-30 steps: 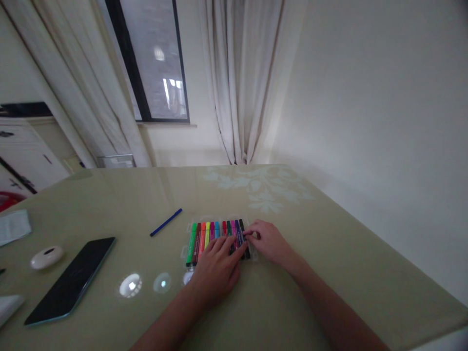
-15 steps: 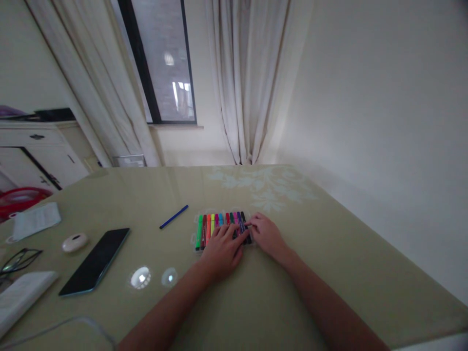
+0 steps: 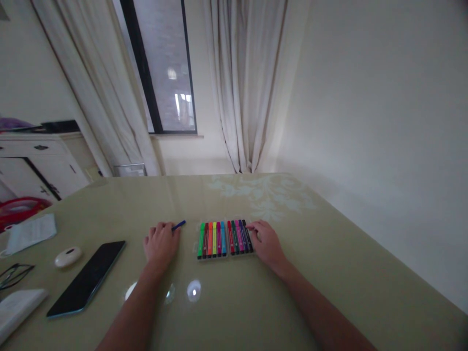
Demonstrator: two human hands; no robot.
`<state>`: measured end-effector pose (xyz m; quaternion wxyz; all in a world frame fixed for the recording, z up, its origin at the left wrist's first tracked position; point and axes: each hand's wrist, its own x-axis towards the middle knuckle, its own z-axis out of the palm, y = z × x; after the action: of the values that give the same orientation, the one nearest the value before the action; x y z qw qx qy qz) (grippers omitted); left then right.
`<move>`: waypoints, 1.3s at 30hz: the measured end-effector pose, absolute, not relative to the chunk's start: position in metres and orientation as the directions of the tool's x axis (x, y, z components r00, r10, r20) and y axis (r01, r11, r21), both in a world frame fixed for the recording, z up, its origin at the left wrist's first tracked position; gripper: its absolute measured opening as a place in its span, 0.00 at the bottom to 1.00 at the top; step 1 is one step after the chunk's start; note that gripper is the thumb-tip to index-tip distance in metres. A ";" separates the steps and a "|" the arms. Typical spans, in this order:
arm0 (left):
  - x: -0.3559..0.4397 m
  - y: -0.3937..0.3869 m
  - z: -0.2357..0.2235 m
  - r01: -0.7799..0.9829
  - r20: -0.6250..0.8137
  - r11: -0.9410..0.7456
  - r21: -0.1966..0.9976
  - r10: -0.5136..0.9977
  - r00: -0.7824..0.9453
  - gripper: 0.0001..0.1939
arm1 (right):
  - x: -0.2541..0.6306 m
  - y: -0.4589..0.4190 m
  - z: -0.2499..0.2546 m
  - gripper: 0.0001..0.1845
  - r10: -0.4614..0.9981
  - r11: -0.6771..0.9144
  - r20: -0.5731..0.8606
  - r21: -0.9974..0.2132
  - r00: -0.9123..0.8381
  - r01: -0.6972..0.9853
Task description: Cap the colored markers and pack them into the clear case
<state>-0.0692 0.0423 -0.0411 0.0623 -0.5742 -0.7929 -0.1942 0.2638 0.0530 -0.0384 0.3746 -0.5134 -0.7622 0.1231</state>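
A clear plastic marker case (image 3: 212, 260) lies open on the table, with several coloured markers side by side in two groups. Green, dark red, orange, yellow, magenta and light blue ones fill the left group; the right group runs from red to black. My left hand (image 3: 161, 243) is on the table left of the case, its fingers closed over a blue marker (image 3: 179, 225). Only the marker's right end shows past the fingers. At the case's right edge, my right hand (image 3: 268, 246) grips the side with curled fingers, beside the black marker (image 3: 247, 236).
To the left lie a dark phone or tablet (image 3: 87, 278), a small white oval case (image 3: 68, 257), eyeglasses (image 3: 16, 275), a white box-like object (image 3: 22, 309) and a pale sheet (image 3: 32, 234). A wall (image 3: 383, 146) runs along the table's right side. Curtains and a window are beyond.
My left hand has left the markers in the case and moved left onto the loose blue marker. My right hand stays at the case's right edge. The view has tilted slightly up.
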 end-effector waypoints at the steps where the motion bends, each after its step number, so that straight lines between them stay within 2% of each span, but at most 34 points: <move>1: -0.072 0.042 -0.041 0.930 0.324 0.238 0.278 0.889 -0.324 0.17 | 0.262 0.051 -0.036 0.16 0.868 0.453 0.462 -0.591 -0.180 0.668; 5: -0.049 0.043 -0.034 0.867 0.378 0.040 0.496 0.889 -0.257 0.16 | 0.255 0.041 -0.026 0.15 0.888 0.430 0.445 -0.706 -0.120 0.562; 7: -0.020 0.038 -0.031 0.825 0.374 -0.036 0.564 0.902 -0.217 0.19 | 0.247 0.036 -0.024 0.13 0.922 0.379 0.368 -0.803 -0.117 0.460; 9: 0.013 0.027 -0.029 0.683 0.405 -0.221 0.697 0.907 -0.120 0.19 | 0.239 0.032 -0.024 0.13 0.947 0.315 0.280 -0.900 -0.156 0.302; 11: 0.043 0.014 -0.029 0.612 0.506 -0.413 0.675 0.862 0.024 0.18 | 0.232 0.030 -0.026 0.15 0.951 0.264 0.234 -0.955 -0.205 0.136; 13: 0.063 0.003 -0.030 0.579 0.542 -0.486 0.655 0.836 0.088 0.20 | 0.227 0.029 -0.027 0.16 0.953 0.217 0.210 -0.976 -0.217 0.007; 16: 0.070 -0.003 -0.031 0.555 0.555 -0.512 0.656 0.825 0.105 0.20 | 0.226 0.030 -0.028 0.19 0.963 0.135 0.158 -0.984 -0.217 -0.117; 20: 0.059 0.001 -0.034 0.544 0.532 -0.506 0.669 0.838 0.124 0.17 | 0.232 0.034 -0.025 0.20 0.960 0.045 0.097 -0.979 -0.264 -0.197; 23: 0.052 0.004 -0.041 0.619 0.488 -0.500 0.605 0.848 0.208 0.22 | 0.243 0.041 -0.021 0.20 0.979 0.007 0.058 -0.967 -0.194 -0.256; 28: 0.050 0.004 -0.054 0.739 0.388 -0.612 0.283 0.777 0.495 0.26 | 0.270 0.057 -0.019 0.23 0.998 -0.027 -0.011 -0.966 -0.065 -0.258; 33: 0.048 0.003 -0.050 0.792 0.333 -0.560 0.244 0.815 0.474 0.22 | 0.282 0.066 -0.029 0.21 0.996 -0.090 -0.085 -0.972 -0.032 -0.216; 36: 0.048 0.001 -0.047 0.795 0.339 -0.564 0.222 0.809 0.479 0.22 | 0.279 0.067 -0.034 0.20 0.992 -0.127 -0.122 -0.970 -0.037 -0.207; 39: 0.048 -0.001 -0.045 0.784 0.357 -0.585 0.206 0.791 0.496 0.24 | 0.275 0.066 -0.035 0.23 0.990 -0.142 -0.133 -0.967 -0.055 -0.212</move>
<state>0.0480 -0.0007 -0.0447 -0.0083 -0.8649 -0.4555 -0.2107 0.2751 0.0659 -0.0349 0.5053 -0.4660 -0.4169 0.5948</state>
